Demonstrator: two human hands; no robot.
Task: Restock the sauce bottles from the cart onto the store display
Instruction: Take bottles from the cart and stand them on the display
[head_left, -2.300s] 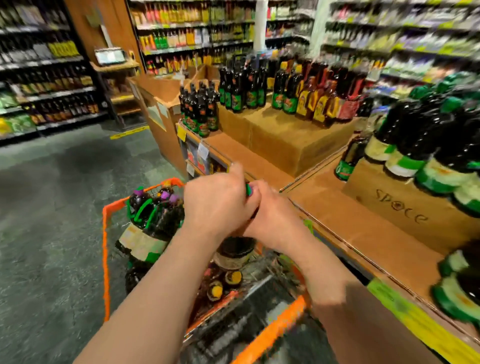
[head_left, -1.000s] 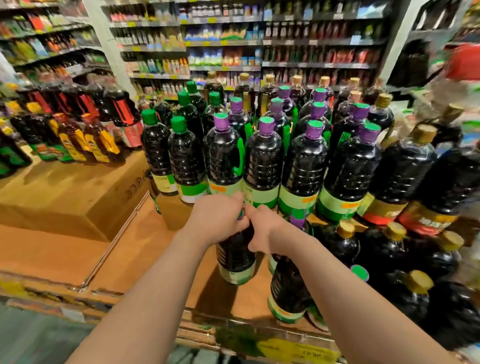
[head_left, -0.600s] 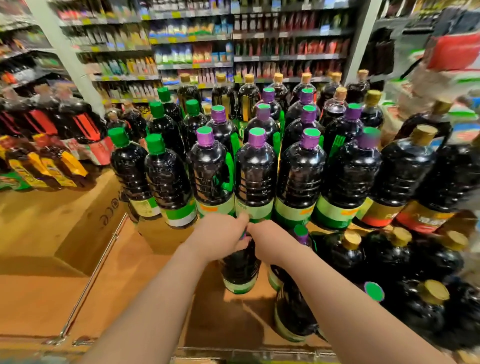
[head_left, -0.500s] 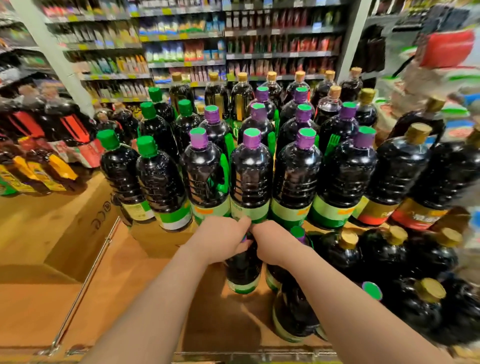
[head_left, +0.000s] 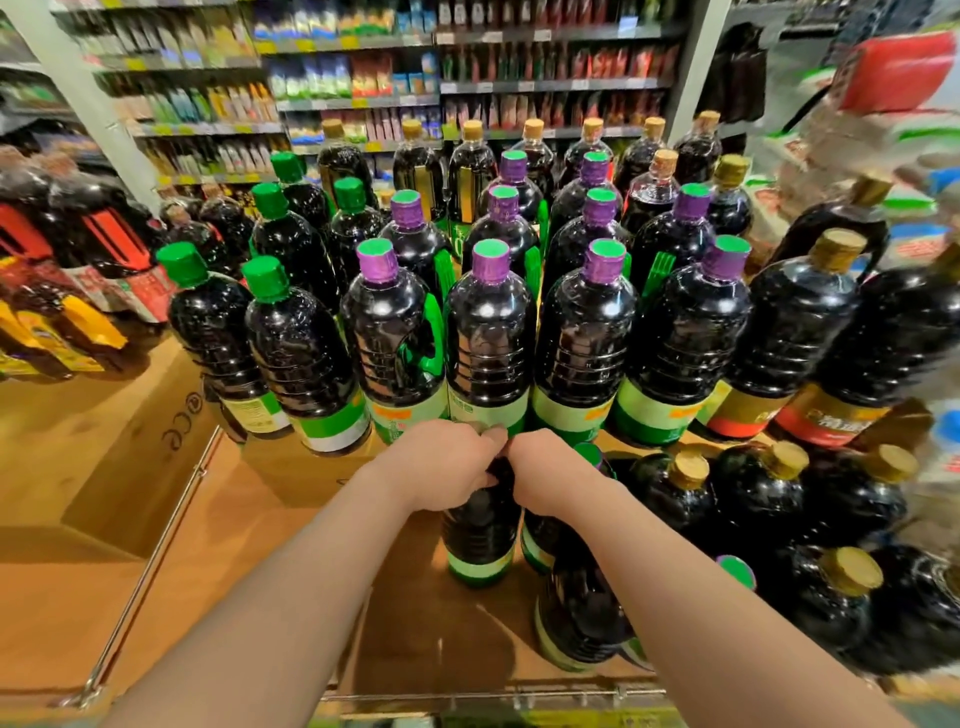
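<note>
I have both hands on the neck of one sauce bottle (head_left: 480, 530), just below the centre of the frame. My left hand (head_left: 441, 467) curls round its top from the left, and my right hand (head_left: 550, 478) closes on it from the right, so each grip is wrapped on the same bottle and hides its cap. The bottle stands upright on the wooden display shelf (head_left: 249, 571), or very near it; I cannot tell for certain whether its base has touched down.

It sits in front of the raised row of purple-capped bottles (head_left: 488, 332) that fills the middle of the frame, and just left of a few lower bottles (head_left: 582, 613) in the lower right. To its left the shelf is bare wood, so there looks to be room for more.

I judge this bottle nearly placed: what remains is to settle it, let go, and return for another. The cart is out of view, so I cannot say how many bottles are left to move.
</note>
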